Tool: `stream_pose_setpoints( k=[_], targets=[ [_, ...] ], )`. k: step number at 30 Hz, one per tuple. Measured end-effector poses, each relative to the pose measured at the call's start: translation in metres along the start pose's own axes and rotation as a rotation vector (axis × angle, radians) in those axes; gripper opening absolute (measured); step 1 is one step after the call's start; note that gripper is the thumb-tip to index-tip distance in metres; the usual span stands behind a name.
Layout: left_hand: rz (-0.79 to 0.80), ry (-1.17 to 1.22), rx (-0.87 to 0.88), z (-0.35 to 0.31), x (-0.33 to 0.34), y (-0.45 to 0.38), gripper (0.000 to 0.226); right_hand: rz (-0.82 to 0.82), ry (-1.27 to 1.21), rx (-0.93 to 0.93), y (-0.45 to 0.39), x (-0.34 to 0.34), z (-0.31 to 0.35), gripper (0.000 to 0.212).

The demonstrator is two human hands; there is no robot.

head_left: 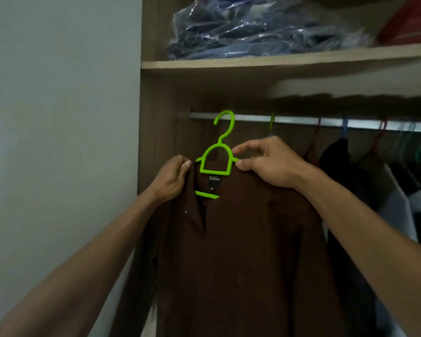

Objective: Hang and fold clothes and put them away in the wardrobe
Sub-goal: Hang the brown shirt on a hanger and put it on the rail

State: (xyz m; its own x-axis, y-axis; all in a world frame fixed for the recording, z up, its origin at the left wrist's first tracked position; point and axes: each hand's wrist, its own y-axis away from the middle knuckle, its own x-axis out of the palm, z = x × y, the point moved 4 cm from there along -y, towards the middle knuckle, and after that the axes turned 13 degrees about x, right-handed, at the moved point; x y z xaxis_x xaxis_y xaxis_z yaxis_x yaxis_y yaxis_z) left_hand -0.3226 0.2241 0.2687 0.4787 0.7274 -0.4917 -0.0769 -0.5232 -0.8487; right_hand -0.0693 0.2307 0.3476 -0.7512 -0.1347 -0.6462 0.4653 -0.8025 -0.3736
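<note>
- A brown shirt (241,251) hangs on a bright green hanger (216,161), held up in front of the open wardrobe (156,132), near its left wall.
- The hanger's hook (225,125) overlaps the left end of the metal rail (301,121); whether it rests on the rail cannot be told.
- The left hand (173,181) grips the shirt's left shoulder beside the collar, fingers curled into the cloth, just left of the hanger's loop.
- The right hand (265,164) pinches the hanger's right arm together with the shirt's shoulder, thumb below and fingertips above, just right of the loop.
- The shirt's collar and label (214,181) lie between the two hands, below the loop.
- Further right along the rail hang other garments (336,156) on green, blue and red hangers, blurred.
- On the shelf (277,60) above the rail lies a clear plastic bag of dark clothes (265,30), with something red (411,20) at the shelf's right end.
- A pale wall (58,117) stands to the left of the wardrobe.
</note>
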Motion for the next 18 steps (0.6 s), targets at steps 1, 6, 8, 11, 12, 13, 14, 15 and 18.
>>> stream_pose_setpoints(
  k=[1,6,8,11,12,13,14,15,18],
  targets=[
    [-0.002,0.023,0.034,0.009,0.007,-0.013,0.024,-0.037,0.004,0.029,-0.01,0.001,0.001,0.023],
    [-0.002,0.106,0.121,0.038,0.038,-0.053,0.037,-0.138,-0.017,0.147,-0.036,0.002,-0.001,0.02],
    [0.009,0.138,0.144,0.043,0.047,-0.066,0.037,-0.175,-0.019,0.185,-0.043,0.003,0.004,0.019],
    [0.044,0.169,0.075,0.056,0.065,-0.087,0.029,-0.231,0.022,0.225,-0.056,0.002,0.01,0.02],
    [0.053,0.179,0.058,0.06,0.07,-0.094,0.031,-0.248,0.043,0.237,-0.062,0.001,0.012,0.017],
    [0.057,0.188,0.064,0.063,0.076,-0.101,0.037,-0.262,0.055,0.247,-0.065,-0.001,0.015,0.016],
    [0.061,0.191,0.07,0.064,0.079,-0.11,0.043,-0.274,0.076,0.257,-0.07,-0.004,0.016,0.021],
    [0.067,0.174,0.077,0.064,0.082,-0.117,0.046,-0.294,0.094,0.27,-0.073,-0.005,0.018,0.025],
    [-0.011,-0.001,0.125,0.063,0.082,-0.143,0.033,-0.361,0.18,0.294,-0.086,-0.008,0.022,0.013]
  ],
)
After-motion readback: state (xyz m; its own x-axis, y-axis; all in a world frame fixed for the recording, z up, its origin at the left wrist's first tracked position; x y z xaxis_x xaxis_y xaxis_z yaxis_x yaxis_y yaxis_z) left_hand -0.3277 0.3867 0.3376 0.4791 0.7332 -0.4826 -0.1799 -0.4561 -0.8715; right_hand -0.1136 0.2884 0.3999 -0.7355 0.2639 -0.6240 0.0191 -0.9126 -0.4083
